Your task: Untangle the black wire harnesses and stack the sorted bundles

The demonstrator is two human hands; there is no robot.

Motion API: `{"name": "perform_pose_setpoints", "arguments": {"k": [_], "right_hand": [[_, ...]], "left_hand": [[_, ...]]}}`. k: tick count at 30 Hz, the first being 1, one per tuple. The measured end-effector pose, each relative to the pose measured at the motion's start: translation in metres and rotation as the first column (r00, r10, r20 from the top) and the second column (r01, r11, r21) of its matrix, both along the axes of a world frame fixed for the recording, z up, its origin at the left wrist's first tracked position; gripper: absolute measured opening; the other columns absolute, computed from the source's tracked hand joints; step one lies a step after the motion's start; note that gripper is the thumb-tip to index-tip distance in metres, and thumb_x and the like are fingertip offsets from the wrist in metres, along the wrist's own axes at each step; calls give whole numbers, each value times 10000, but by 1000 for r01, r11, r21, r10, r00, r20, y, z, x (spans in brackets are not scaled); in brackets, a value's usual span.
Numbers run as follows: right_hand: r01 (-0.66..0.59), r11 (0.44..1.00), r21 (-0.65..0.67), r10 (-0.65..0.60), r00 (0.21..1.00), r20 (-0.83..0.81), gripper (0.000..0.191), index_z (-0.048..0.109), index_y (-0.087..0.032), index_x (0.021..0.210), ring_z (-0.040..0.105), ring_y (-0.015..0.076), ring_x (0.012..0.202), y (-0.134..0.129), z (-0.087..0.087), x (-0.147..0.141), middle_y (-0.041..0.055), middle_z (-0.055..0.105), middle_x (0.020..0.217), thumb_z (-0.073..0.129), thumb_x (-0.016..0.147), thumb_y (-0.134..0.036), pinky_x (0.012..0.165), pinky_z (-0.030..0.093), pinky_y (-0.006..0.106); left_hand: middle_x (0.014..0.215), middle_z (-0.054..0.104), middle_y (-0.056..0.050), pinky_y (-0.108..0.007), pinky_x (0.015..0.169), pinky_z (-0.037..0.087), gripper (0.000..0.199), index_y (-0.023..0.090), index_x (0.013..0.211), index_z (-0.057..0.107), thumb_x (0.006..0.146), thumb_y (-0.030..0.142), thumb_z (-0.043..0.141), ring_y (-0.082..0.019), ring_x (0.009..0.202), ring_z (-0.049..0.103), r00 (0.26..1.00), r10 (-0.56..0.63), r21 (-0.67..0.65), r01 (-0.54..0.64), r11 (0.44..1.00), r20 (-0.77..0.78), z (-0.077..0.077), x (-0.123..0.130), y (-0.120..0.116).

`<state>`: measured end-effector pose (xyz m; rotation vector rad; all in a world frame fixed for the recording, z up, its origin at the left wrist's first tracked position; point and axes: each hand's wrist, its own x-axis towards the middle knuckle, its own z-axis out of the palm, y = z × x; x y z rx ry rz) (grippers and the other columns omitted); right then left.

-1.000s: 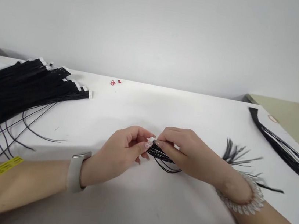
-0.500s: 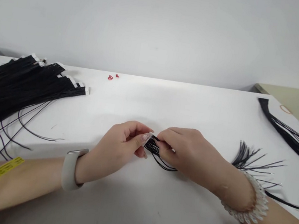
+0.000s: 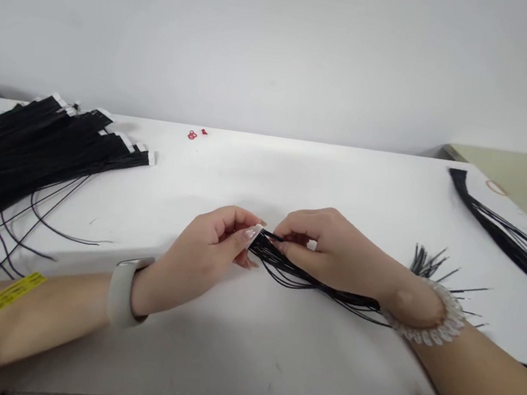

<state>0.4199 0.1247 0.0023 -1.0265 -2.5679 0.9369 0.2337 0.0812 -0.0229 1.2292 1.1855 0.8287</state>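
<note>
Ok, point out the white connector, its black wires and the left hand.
White connector (image 3: 257, 231), head view, top edge.
Black wires (image 3: 314, 286), head view, mid-length.
Left hand (image 3: 198, 259), head view, back of hand.

White table (image 3: 240, 364) (black wire harnesses (image 3: 20, 150) on top)

left: stacked wire harnesses (image 3: 39, 153) | back centre: small clips (image 3: 196, 134) | right: loose wire bundle (image 3: 498, 234) | all on table (image 3: 240, 364)

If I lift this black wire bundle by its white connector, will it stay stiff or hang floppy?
Probably floppy: the thin black wires bow and splay over the table. The white connector seems light and rigid, since the left hand pinches it easily.
</note>
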Motion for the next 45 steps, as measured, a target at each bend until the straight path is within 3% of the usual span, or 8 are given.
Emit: {"name": "perform_pose_setpoints", "arguments": {"k": [5, 10, 15, 26, 29, 33, 37, 45], "right_hand": [[-90, 974, -209, 79, 995, -58, 207, 590, -159, 826, 413, 54, 568, 3, 2, 1, -21, 527, 660, 387, 818, -199, 513, 334, 168], [-60, 996, -64, 61, 998, 22, 266, 539, -145, 729, 358, 50, 527, 3, -1, 0, -26, 469, 580, 366, 856, -301, 488, 300, 178], [-89, 995, -36, 91, 995, 51, 257, 534, -148, 742, 392, 52, 542, 3, 0, 0, -21, 505, 609, 345, 868, -267, 504, 311, 179], [-51, 954, 296, 19, 994, 110, 156, 547, -144, 729, 431, 70, 578, -3, -8, -3, -4, 543, 640, 412, 806, -166, 557, 305, 206], [-53, 962, 268, 37, 997, 65, 147, 558, -145, 750, 433, 60, 583, -1, -7, -3, -11, 548, 656, 424, 807, -168, 563, 316, 194], [-111, 989, 98, 113, 993, -16, 185, 580, -152, 808, 441, 50, 583, 4, -5, -1, -16, 558, 677, 407, 842, -210, 576, 339, 177], [-93, 996, 0, 93, 996, -14, 207, 576, -149, 786, 443, 54, 572, 6, -2, 3, -13, 554, 663, 400, 846, -241, 551, 338, 179], [-99, 977, 189, 95, 995, 28, 203, 566, -148, 786, 446, 62, 605, 4, -4, 0, -2, 558, 692, 394, 854, -231, 589, 338, 197]], "left_hand": [[754, 571, 13, -215, 643, 500, 202, 180, 910, 548, 819, 345, 476, -73, 652, 549, 1000, -22, 2, 22, 1000, 9, 0, 0, -1], [788, 582, 16, -216, 651, 507, 201, 190, 918, 550, 818, 350, 481, -70, 653, 566, 999, -39, 3, 39, 999, 18, -1, 0, 0], [763, 582, 12, -220, 653, 506, 208, 179, 919, 547, 821, 348, 474, -75, 652, 567, 999, -37, 0, 37, 999, 2, -1, 0, 1], [796, 581, 8, -224, 648, 506, 219, 188, 925, 538, 817, 367, 472, -78, 663, 561, 1000, -16, -2, 16, 1000, -16, -2, 1, 1], [822, 581, 10, -215, 643, 503, 213, 190, 918, 537, 818, 367, 473, -71, 661, 558, 1000, -12, 3, 12, 1000, -6, -2, 0, 1], [795, 574, 12, -216, 645, 501, 205, 190, 918, 541, 820, 356, 473, -72, 658, 557, 1000, -18, -1, 18, 1000, 9, -2, 0, 0], [806, 573, 2, -224, 657, 502, 208, 179, 922, 540, 822, 347, 469, -76, 664, 553, 999, -32, -1, 32, 1000, 12, 0, 1, 1], [824, 581, -10, -244, 663, 502, 228, 172, 927, 543, 816, 357, 469, -91, 670, 563, 1000, -26, -5, 26, 1000, 18, 2, 1, 1]]}}
